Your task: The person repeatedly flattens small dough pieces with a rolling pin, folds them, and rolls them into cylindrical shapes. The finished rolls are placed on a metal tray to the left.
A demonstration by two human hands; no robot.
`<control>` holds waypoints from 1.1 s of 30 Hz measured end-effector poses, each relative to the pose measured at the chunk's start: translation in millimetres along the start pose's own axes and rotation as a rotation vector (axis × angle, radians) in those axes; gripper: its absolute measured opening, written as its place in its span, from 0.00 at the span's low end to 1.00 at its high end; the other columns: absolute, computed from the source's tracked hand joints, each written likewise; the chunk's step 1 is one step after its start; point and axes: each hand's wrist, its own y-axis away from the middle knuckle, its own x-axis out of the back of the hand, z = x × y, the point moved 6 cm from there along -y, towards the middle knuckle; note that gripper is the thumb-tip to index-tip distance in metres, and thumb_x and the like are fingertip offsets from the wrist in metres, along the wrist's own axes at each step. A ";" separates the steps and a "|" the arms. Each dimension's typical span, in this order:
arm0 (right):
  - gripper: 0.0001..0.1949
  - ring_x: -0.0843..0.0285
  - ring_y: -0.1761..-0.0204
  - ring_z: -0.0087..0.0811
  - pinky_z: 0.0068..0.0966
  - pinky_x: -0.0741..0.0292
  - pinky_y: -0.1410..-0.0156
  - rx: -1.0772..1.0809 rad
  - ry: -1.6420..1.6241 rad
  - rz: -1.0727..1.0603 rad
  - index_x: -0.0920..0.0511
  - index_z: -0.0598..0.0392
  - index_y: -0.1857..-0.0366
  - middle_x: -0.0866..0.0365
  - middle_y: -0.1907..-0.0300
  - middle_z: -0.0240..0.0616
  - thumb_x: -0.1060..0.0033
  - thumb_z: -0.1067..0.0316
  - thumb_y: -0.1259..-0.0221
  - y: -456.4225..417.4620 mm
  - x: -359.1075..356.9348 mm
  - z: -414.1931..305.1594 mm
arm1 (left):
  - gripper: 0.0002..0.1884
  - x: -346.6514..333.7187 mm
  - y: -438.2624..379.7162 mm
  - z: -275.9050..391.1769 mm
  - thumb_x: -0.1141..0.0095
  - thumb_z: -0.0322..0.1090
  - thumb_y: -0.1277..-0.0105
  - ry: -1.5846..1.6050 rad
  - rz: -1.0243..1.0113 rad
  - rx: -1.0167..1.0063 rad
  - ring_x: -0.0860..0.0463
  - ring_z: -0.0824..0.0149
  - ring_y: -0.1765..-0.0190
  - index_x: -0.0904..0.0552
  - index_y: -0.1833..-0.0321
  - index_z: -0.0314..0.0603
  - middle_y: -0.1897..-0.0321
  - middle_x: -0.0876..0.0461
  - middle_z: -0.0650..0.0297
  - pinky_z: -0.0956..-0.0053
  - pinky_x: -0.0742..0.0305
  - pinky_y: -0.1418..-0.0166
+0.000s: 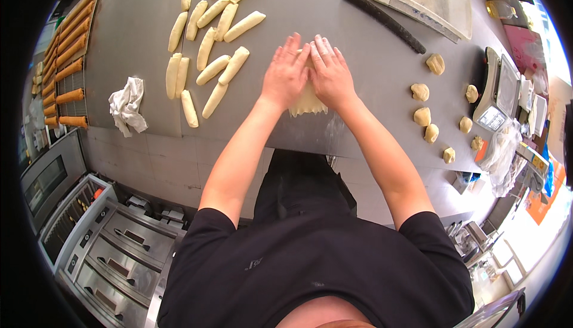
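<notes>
My left hand point(285, 73) and my right hand point(330, 70) lie palm down on a flattened sheet of pale dough point(308, 100), side by side with the fingertips pointing away from me. Neither grips anything; the fingers are extended. Most of the sheet is hidden beneath the hands. Its ragged near edge shows between my wrists, on the steel worktable point(309, 135). To the left lie several rolled dough logs point(236, 65), some touching one another. Several small dough balls point(421, 116) rest on the table to the right of my right arm.
A dark rolling pin point(385, 21) lies slanted near a floury plastic tub point(425, 3). At the right edge stand a digital scale point(497, 90) and plastic bags point(503, 155). On the left are a crumpled white cloth point(128, 106), racks of browned rolls point(71, 95) and an oven point(121, 256).
</notes>
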 end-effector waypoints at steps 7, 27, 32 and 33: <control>0.34 0.39 0.02 0.57 0.57 0.38 0.00 0.000 0.021 -0.199 0.29 0.61 0.08 0.32 0.04 0.53 0.37 0.64 0.12 34.7 4.6 -3.7 | 0.36 -2.8 37.4 15.2 0.34 0.43 0.13 -0.056 -0.184 0.063 0.32 0.47 0.02 0.24 0.06 0.42 0.00 0.34 0.51 0.43 0.34 0.02; 0.31 0.23 0.15 0.62 0.57 0.26 0.08 0.056 -0.110 0.061 0.19 0.70 0.22 0.19 0.22 0.59 0.33 0.76 0.30 68.4 18.6 -33.0 | 0.33 19.7 73.2 46.0 0.33 0.27 0.21 0.077 0.121 0.025 0.20 0.43 0.14 0.19 0.13 0.39 0.18 0.22 0.48 0.46 0.21 0.10; 0.29 0.19 0.20 0.61 0.54 0.22 0.14 0.093 -0.142 0.123 0.16 0.67 0.24 0.18 0.25 0.55 0.31 0.77 0.31 88.0 31.7 -40.6 | 0.32 25.0 91.9 52.8 0.30 0.26 0.24 0.148 0.130 0.031 0.18 0.43 0.19 0.18 0.16 0.39 0.19 0.24 0.49 0.46 0.18 0.14; 0.29 0.19 0.21 0.61 0.54 0.21 0.14 0.028 -0.132 0.092 0.16 0.67 0.24 0.18 0.26 0.55 0.32 0.77 0.32 88.5 29.6 -36.6 | 0.33 22.6 92.3 51.6 0.30 0.26 0.25 0.108 0.097 0.070 0.19 0.42 0.19 0.18 0.16 0.39 0.20 0.24 0.49 0.46 0.18 0.14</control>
